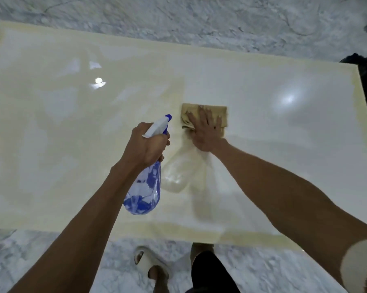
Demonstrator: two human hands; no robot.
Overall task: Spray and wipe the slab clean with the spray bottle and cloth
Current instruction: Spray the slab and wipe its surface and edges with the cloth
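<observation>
Wiping with my right hand while my left is holding the spray bottle ready

My right hand (206,129) is lying flat with its fingers spread, pressing the folded tan cloth (204,116) against the slab (284,144) near the middle; the cloth is sitting under and just ahead of my fingers, its long side running left to right across the slab. My left hand (145,143) is gripping the neck of the spray bottle (145,187) just left of the cloth, fingers curled round it, nozzle pointing forward and the body hanging back toward me above the surface. The unwiped stretch I am judging to lie to the right, so the cloth hand is the nearer one for the coming stroke.
</observation>
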